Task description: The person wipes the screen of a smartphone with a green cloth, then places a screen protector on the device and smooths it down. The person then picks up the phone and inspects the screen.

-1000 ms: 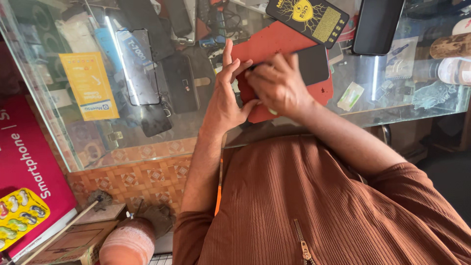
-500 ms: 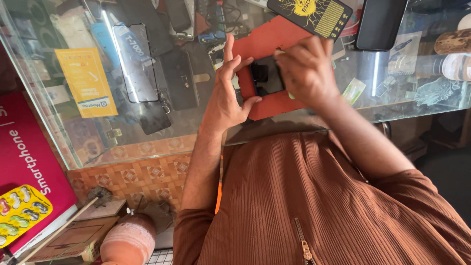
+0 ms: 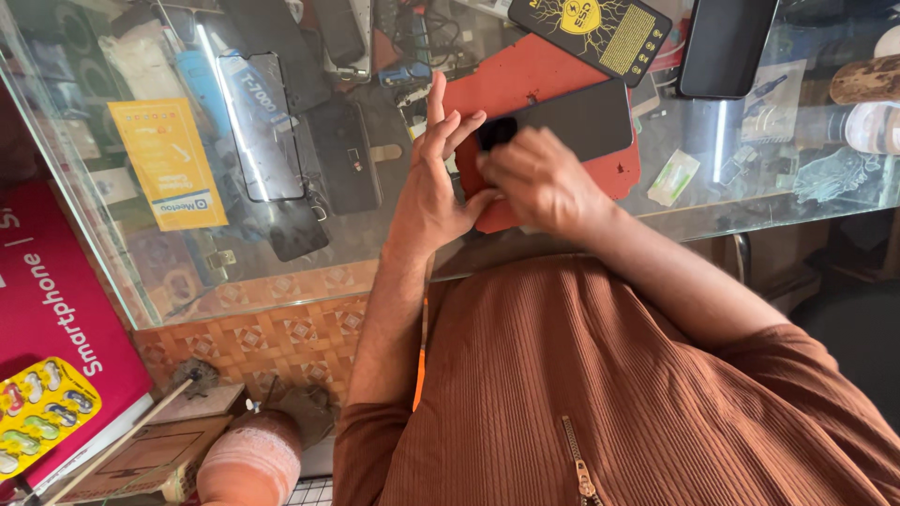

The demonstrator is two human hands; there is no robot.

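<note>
A black phone (image 3: pixel 586 117) lies flat on a red mat (image 3: pixel 525 75) on the glass counter (image 3: pixel 356 234). My left hand (image 3: pixel 427 183) stands at the phone's left end with its fingers spread upward, fingertips against the phone's edge. Slightly blurred, my right hand (image 3: pixel 544 183) covers the phone's near left corner, its fingers curled down onto it. The two hands touch at the thumbs. What lies under my right palm is hidden.
A black-and-yellow flat pack (image 3: pixel 591 28) and a second dark phone (image 3: pixel 727 42) lie beyond the mat. A small green sachet (image 3: pixel 673 176) sits to the right. Phone parts and a yellow card (image 3: pixel 169 164) show under the glass. A red box (image 3: pixel 56 319) stands lower left.
My right hand has slid back toward me off the top of the phone, so most of the phone's dark back now shows. My left hand's fingers have spread wider.
</note>
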